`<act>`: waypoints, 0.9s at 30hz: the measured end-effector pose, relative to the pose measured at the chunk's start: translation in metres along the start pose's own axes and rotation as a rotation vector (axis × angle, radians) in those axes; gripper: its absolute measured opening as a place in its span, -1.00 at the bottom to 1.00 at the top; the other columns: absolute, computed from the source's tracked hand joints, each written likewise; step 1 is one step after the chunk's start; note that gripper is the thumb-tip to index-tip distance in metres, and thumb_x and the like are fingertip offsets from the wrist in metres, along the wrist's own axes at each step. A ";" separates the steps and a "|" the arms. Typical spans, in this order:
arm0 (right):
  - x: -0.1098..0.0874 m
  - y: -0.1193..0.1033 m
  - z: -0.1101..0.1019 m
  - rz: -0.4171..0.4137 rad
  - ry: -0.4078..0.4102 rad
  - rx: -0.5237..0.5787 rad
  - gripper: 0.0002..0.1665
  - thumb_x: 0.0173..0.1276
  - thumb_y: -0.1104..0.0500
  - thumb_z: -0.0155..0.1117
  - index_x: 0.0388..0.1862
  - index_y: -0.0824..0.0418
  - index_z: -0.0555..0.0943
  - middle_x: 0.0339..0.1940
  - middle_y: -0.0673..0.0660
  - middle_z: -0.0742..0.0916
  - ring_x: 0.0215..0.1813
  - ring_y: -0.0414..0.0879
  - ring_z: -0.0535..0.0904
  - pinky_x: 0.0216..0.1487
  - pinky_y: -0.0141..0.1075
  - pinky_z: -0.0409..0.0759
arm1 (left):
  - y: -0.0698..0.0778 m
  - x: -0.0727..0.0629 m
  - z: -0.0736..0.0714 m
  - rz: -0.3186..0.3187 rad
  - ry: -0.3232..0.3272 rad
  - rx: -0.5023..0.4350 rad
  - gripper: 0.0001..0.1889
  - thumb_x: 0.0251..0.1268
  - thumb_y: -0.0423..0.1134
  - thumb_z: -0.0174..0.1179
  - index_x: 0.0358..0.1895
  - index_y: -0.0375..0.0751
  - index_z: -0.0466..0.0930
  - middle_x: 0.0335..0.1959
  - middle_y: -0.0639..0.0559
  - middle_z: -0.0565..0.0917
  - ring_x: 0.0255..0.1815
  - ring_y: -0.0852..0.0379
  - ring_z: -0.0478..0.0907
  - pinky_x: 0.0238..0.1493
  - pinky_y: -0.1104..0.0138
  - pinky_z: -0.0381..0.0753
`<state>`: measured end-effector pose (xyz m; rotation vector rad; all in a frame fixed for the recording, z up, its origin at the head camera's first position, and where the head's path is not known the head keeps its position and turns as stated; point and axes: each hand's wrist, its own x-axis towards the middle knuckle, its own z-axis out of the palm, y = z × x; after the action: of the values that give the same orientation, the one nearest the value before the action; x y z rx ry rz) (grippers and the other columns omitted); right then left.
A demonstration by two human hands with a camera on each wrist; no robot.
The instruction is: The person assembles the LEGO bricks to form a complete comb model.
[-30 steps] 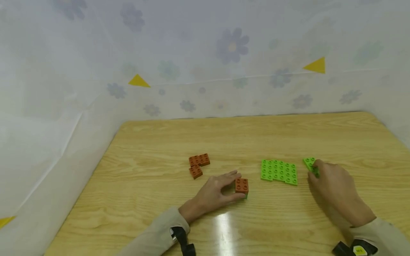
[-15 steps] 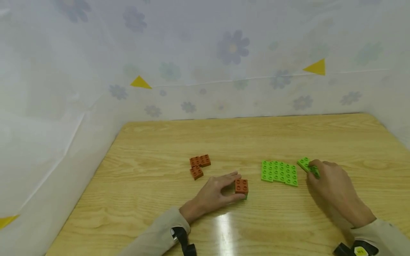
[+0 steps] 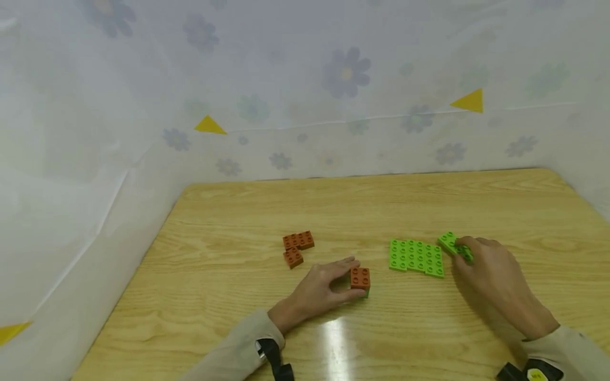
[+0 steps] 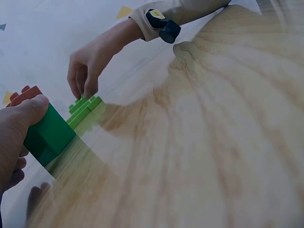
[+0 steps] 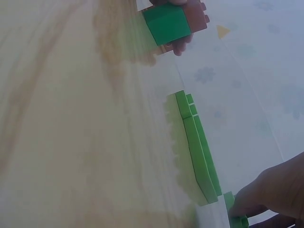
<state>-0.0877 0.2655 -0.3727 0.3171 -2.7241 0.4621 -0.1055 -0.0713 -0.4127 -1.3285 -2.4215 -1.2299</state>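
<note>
My left hand (image 3: 316,291) grips a small stack standing on the table, thumb at the near side and fingers at the far side. A brown brick (image 3: 359,277) tops the stack, over a dark green block (image 4: 50,135) seen best in the left wrist view. Thumb and fingers of my right hand (image 3: 498,275) pinch a light green flat brick (image 3: 447,241), whose near end they partly hide. Left of it lie several light green flat bricks (image 3: 415,256) side by side, studs up, with a slightly uneven near edge.
Several loose brown bricks (image 3: 298,240) lie together on the wooden table (image 3: 229,227), left of the stack. A white flowered sheet (image 3: 295,63) rises behind the table and along its sides.
My right hand has slid the light green flat brick leftward, close to the flat bricks lying there, turning it slightly. The left hand has stayed on the stack.
</note>
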 end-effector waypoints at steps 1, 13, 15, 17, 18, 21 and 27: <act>0.000 -0.001 0.000 -0.005 0.003 0.002 -0.69 0.08 0.39 0.37 -0.16 0.49 0.61 -0.32 0.46 0.68 -0.39 0.28 0.59 -0.54 0.03 0.55 | 0.000 0.000 0.000 0.001 0.002 0.001 -0.42 0.22 -0.09 0.34 0.21 -0.40 0.50 0.19 -0.25 0.54 0.30 0.05 0.43 0.31 0.32 0.38; 0.004 -0.007 0.002 -0.051 0.038 0.030 -0.72 0.10 0.36 0.41 -0.19 0.45 0.63 -0.29 0.43 0.70 -0.27 0.36 0.59 -0.34 0.19 0.56 | -0.003 0.000 0.001 0.011 -0.002 -0.010 -0.42 0.21 -0.11 0.35 0.21 -0.41 0.50 0.19 -0.25 0.54 0.30 0.06 0.42 0.32 0.35 0.37; 0.004 -0.008 0.001 -0.060 0.040 0.032 -0.72 0.10 0.37 0.41 -0.19 0.45 0.63 -0.29 0.43 0.70 -0.26 0.35 0.60 -0.33 0.19 0.56 | -0.003 0.000 0.002 0.005 -0.003 -0.013 -0.42 0.20 -0.11 0.36 0.20 -0.41 0.50 0.19 -0.25 0.54 0.30 0.06 0.42 0.32 0.36 0.36; 0.005 -0.008 0.001 -0.060 0.039 0.034 -0.72 0.10 0.37 0.39 -0.18 0.45 0.63 -0.28 0.43 0.69 -0.25 0.36 0.59 -0.31 0.20 0.56 | -0.003 0.000 0.002 0.005 -0.004 -0.011 -0.42 0.20 -0.11 0.36 0.20 -0.41 0.50 0.19 -0.25 0.54 0.30 0.06 0.42 0.33 0.36 0.35; 0.005 -0.009 0.001 -0.058 0.038 0.033 -0.72 0.10 0.37 0.38 -0.18 0.45 0.63 -0.28 0.43 0.69 -0.24 0.37 0.59 -0.30 0.20 0.55 | -0.004 0.000 0.002 0.005 -0.004 -0.011 -0.42 0.19 -0.11 0.36 0.20 -0.41 0.50 0.19 -0.24 0.54 0.30 0.06 0.42 0.33 0.36 0.34; 0.006 -0.010 0.002 -0.058 0.036 0.028 -0.73 0.09 0.38 0.37 -0.18 0.45 0.64 -0.27 0.44 0.69 -0.23 0.37 0.59 -0.29 0.21 0.56 | -0.004 0.001 0.002 0.009 -0.003 -0.003 -0.42 0.20 -0.10 0.36 0.20 -0.41 0.50 0.18 -0.24 0.55 0.30 0.05 0.43 0.33 0.36 0.34; 0.007 -0.013 0.002 -0.077 0.042 0.028 -0.70 0.05 0.40 0.37 -0.19 0.46 0.63 -0.26 0.47 0.68 -0.23 0.39 0.59 -0.31 0.22 0.57 | -0.003 0.001 0.002 0.007 -0.003 -0.014 -0.42 0.19 -0.11 0.36 0.20 -0.42 0.50 0.18 -0.25 0.55 0.30 0.05 0.43 0.33 0.37 0.34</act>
<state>-0.0907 0.2514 -0.3682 0.4139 -2.6557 0.4810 -0.1078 -0.0704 -0.4151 -1.3420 -2.4123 -1.2462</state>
